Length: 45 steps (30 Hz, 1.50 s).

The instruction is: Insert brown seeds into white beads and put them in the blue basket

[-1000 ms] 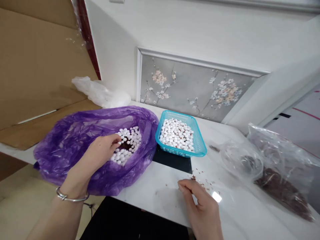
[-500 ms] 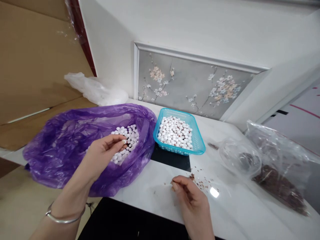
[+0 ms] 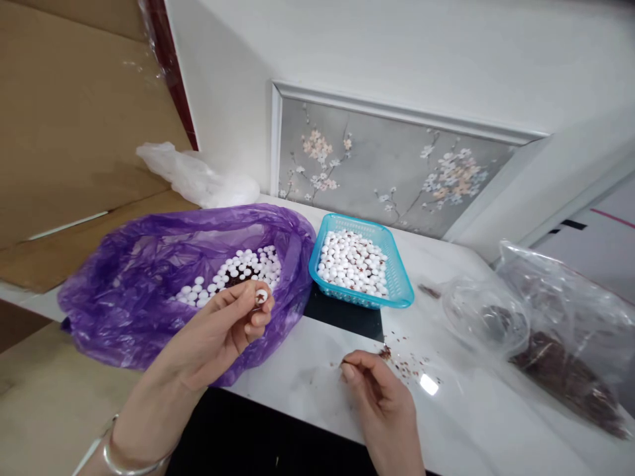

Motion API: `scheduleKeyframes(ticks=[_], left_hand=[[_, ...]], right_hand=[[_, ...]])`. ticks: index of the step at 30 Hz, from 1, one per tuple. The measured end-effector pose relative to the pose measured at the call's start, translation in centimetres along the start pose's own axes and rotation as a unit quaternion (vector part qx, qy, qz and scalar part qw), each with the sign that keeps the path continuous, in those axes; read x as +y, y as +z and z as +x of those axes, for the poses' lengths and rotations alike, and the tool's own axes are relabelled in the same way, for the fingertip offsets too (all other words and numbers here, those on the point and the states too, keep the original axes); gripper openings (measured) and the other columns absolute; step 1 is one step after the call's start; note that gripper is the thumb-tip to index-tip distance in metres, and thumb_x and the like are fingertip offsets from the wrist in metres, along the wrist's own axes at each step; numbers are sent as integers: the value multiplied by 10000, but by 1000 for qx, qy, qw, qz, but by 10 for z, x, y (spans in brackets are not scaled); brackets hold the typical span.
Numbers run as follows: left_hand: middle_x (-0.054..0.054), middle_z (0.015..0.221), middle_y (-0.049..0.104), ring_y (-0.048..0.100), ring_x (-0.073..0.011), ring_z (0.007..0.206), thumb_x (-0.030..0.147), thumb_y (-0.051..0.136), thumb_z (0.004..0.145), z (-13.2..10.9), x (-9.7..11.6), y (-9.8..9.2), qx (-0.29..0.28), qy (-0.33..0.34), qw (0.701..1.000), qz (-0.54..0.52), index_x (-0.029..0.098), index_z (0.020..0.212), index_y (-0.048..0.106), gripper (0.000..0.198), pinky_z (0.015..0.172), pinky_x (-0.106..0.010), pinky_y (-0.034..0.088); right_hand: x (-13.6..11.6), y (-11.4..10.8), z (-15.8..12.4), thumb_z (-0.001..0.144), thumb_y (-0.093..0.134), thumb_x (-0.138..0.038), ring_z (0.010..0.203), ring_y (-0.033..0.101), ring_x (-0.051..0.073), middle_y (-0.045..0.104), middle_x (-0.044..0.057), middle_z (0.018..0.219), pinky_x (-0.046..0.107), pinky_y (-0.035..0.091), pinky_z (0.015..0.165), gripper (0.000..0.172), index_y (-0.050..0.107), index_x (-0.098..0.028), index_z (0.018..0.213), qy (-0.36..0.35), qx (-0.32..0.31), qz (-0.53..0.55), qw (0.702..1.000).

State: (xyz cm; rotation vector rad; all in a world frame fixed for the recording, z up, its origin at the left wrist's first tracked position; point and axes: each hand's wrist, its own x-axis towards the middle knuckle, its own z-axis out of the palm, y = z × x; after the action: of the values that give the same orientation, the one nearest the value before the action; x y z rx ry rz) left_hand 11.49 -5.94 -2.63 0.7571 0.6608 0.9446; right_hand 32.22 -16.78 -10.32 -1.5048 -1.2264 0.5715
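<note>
Between the thumb and fingertips of my left hand (image 3: pixel 223 330) is a small white ball (image 3: pixel 261 297) with a brown star-shaped mark on its face. The hand is above the near edge of a purple plastic bag (image 3: pixel 114 311), which lies open with many white balls (image 3: pixel 198 291) inside. My right hand (image 3: pixel 380 403) hovers low over the white tabletop, thumb and forefinger pinched together. Something tiny and dark shows at those fingertips, too small to name. Brown flakes (image 3: pixel 404 367) lie scattered just beyond that hand.
A blue plastic basket (image 3: pixel 404 291) full of white balls stands right of the purple bag. Farther right are a clear round container (image 3: pixel 454 307) and a clear bag of brown flakes (image 3: pixel 565 377). White plastic (image 3: pixel 208 178) lies behind, near cardboard (image 3: pixel 74 132).
My left hand has come up and toward me from among the balls in the purple bag, turning so a white ball shows in its fingers. The right hand has barely moved.
</note>
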Motion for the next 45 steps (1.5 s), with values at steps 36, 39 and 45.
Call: scheduleKeyframes(ticks=[36, 39, 45], left_hand=[[-27, 776, 783, 698, -104, 711, 202, 874, 545, -4, -25, 32, 79, 11, 997, 19, 196, 817, 795, 284, 677, -110, 541], [-27, 762, 787, 701, -99, 703, 197, 881, 529, -5, -26, 32, 82, 11, 996, 16, 193, 799, 796, 283, 675, -104, 536], [-29, 759, 787, 703, -106, 708, 196, 847, 601, 4, -35, 32, 66, 27, 997, 31, 207, 809, 793, 215, 697, -139, 541]], right_hand=[[-4, 5, -3, 866, 567, -355, 653, 587, 149, 635, -2, 699, 214, 467, 616, 181, 641, -211, 784, 30, -22, 40, 999], [-3, 6, -3, 869, 560, -354, 657, 583, 150, 636, 1, 705, 216, 464, 620, 185, 641, -209, 786, 27, -20, 38, 999], [-3, 7, -2, 872, 551, -350, 637, 570, 150, 623, 4, 692, 215, 452, 591, 189, 634, -208, 780, 21, -19, 34, 999]])
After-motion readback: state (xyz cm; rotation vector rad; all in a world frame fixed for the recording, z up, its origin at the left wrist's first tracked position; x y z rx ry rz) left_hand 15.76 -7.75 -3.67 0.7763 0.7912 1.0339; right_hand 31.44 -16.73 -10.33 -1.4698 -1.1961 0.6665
